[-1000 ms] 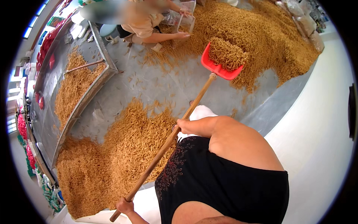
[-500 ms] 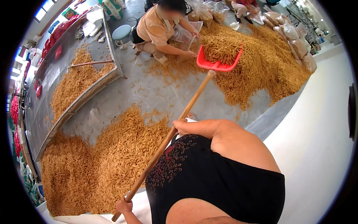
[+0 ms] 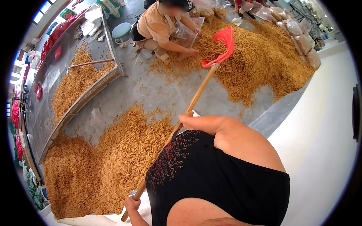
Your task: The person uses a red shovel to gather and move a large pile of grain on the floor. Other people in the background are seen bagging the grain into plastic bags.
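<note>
Both my hands grip the wooden handle of a red shovel (image 3: pixel 227 44). Low down near the handle's end, my left hand (image 3: pixel 132 203) is closed around it. Farther up, in front of my black top, my right hand (image 3: pixel 184 119) wraps the shaft. The shovel's scoop is tilted on its side at the far heap (image 3: pixel 271 60) of thin golden-brown sticks. Loose sticks (image 3: pixel 213 49) lie against its left side, next to a crouching person's hands and a clear plastic bag (image 3: pixel 186 30).
Another heap of sticks (image 3: pixel 124 150) lies at the near left. A metal-edged tray (image 3: pixel 85 88) holds more sticks and a wooden-handled tool. The crouching person (image 3: pixel 154 28) is beside a blue stool (image 3: pixel 121 30). Filled clear bags (image 3: pixel 301 42) line the far right, by a white wall (image 3: pixel 309 143).
The shovel's scoop has rolled from level and loaded onto its side, and its sticks have spilled toward the crouching person. My left hand has shifted slightly right and up with the handle.
</note>
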{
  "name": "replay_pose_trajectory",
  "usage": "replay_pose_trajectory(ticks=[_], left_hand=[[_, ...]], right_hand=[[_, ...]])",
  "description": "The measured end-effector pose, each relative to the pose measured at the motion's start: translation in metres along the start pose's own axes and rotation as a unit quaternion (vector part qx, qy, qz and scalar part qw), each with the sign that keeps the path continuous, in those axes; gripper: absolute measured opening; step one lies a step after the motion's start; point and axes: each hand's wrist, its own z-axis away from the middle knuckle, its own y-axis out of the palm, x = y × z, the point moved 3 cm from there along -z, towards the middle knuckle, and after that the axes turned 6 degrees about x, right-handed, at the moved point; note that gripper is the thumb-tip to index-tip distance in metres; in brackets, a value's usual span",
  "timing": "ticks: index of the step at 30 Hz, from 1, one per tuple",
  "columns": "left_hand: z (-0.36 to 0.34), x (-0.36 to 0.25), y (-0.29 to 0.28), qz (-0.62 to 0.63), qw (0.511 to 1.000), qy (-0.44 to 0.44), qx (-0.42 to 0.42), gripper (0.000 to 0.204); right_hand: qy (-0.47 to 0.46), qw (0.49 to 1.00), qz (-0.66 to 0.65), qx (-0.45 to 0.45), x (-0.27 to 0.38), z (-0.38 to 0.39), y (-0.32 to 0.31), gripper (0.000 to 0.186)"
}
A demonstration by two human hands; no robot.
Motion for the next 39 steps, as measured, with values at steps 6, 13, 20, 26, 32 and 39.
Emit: replay_pose_trajectory(ticks=[6,13,20,26,32,39], left_hand=[[-0.004,0.018,0.022,-0.048,0.996,-0.024,-0.077,0.023],[-0.014,0.009,-0.022,-0.114,0.960,-0.005,-0.255,0.019],[-0.005,-0.029,-0.065,-0.155,0.927,0.041,-0.340,0.016],[0.010,-0.057,-0.118,-0.198,0.905,0.076,-0.369,0.015],[0.054,-0.110,-0.192,-0.250,0.876,0.085,-0.403,0.014],[0.112,-0.174,-0.249,-0.304,0.861,0.058,-0.403,0.013]], right_hand=[[0.000,0.999,-0.002,0.050,0.028,0.049,-0.026,0.045],[0.062,0.956,-0.220,0.183,0.025,0.017,-0.015,0.023],[0.122,0.930,-0.290,0.190,0.037,0.024,-0.041,0.022],[0.158,0.931,-0.275,0.182,0.016,-0.006,-0.034,0.024],[0.186,0.932,-0.229,0.207,0.001,-0.011,-0.016,0.019],[0.215,0.919,-0.228,0.241,-0.022,-0.031,0.004,0.017]])
